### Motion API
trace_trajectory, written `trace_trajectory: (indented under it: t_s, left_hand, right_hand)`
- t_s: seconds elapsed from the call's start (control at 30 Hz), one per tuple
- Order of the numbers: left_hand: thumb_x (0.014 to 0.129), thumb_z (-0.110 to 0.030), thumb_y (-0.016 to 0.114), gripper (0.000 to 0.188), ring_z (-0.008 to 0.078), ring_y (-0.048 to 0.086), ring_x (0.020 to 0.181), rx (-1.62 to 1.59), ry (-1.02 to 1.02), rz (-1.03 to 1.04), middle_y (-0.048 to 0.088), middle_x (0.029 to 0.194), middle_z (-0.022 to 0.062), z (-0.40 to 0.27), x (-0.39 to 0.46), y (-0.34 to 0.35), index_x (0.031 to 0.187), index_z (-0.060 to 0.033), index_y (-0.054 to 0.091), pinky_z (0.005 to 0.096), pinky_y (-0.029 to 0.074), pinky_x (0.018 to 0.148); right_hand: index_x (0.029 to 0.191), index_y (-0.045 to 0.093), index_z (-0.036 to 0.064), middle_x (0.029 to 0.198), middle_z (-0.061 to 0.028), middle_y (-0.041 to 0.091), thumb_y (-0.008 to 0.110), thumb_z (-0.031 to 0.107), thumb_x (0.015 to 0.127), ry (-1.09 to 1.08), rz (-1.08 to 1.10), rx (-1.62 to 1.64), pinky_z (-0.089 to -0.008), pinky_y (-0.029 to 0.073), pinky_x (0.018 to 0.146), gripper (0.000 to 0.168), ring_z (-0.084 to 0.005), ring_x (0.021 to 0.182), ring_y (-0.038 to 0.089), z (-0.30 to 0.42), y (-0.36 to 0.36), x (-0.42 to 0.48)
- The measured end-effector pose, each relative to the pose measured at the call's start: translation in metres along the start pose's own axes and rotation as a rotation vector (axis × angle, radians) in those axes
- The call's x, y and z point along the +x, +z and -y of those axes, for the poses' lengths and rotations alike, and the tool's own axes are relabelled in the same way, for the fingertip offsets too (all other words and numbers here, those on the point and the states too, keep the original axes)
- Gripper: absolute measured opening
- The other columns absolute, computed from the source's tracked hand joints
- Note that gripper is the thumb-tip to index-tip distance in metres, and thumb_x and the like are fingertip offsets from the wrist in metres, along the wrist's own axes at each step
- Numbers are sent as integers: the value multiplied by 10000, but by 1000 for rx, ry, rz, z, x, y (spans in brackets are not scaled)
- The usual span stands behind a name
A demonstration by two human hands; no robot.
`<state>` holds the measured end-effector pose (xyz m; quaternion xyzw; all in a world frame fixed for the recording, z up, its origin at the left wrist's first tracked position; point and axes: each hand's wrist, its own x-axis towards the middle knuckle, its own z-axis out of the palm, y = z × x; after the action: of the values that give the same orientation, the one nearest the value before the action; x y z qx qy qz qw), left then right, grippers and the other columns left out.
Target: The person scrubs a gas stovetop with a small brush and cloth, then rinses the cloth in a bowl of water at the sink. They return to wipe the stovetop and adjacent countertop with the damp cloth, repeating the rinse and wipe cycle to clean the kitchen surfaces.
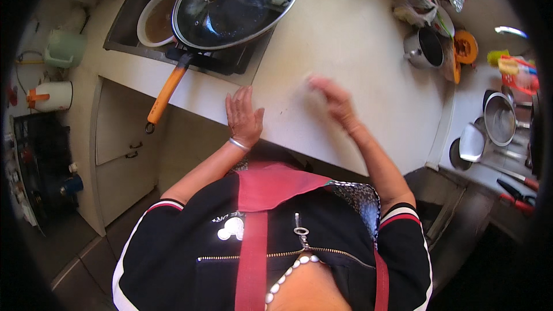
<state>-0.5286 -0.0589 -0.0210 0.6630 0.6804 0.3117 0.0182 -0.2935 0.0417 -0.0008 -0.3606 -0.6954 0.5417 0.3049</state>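
My left hand (pixel 245 114) rests palm down on the front edge of the cream countertop (pixel 345 21), thumb held away from the fingers, a silver bangle at the wrist. It holds nothing. Over the counter to its right, my right hand (pixel 335 98) is blurred by motion, its fingers bent downward. Something pale and smeared seems to lie at those fingertips, but the blur hides whether it is held. A small dark speck (pixel 281 112) lies on the counter between both hands.
A glass-lidded pan (pixel 235 13) sits on the stove, its orange handle (pixel 167 90) jutting past the counter edge. A white bowl of brownish liquid (pixel 162 19) stands beside it. At the right are a metal pot (pixel 425 49), cut pumpkin (pixel 466 47), a strainer (pixel 500 119) and red-handled scissors (pixel 516 201).
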Motion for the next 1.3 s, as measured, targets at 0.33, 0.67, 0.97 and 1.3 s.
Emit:
trace_trajectory:
  t_s: [0.33, 0.67, 0.97, 1.3]
  left_hand:
    - [877, -319, 348, 461, 306, 384, 1113, 66, 38, -12, 426, 1188, 152, 4, -7, 7, 1231, -25, 347, 445, 202, 993]
    - [851, -333, 380, 468, 305, 393, 1084, -30, 47, -80, 434, 1149, 148, 9, -4, 19, 1196, -19, 358, 469, 223, 972]
    - [832, -106, 462, 215, 245, 526, 901, -791, 191, 261, 539, 948, 132, 53, -23, -66, 1014, -20, 537, 315, 410, 820]
    - [883, -127, 435, 216, 113, 584, 741, -941, -435, 389, 603, 794, 45, 234, -78, -118, 1028, -14, 549, 240, 466, 683]
  right_hand:
    - [1078, 539, 64, 1145, -86, 512, 427, 131, 848, 144, -572, 231, -291, 310, 955, 265, -190, 1095, 442, -27, -15, 42]
    - [1027, 576, 73, 1127, -107, 531, 491, -30, 742, -129, -129, -262, -310, 376, 931, 315, -240, 1092, 477, 17, 119, -52]
    - [1132, 478, -27, 1173, -177, 478, 380, 49, 831, 340, -962, -1200, -351, 285, 988, 326, -292, 1135, 412, -56, 5, -193]
    - [1156, 434, -41, 1214, -210, 407, 372, 11, 790, 34, -775, -841, -376, 256, 991, 375, -336, 1161, 342, 18, 264, 25]
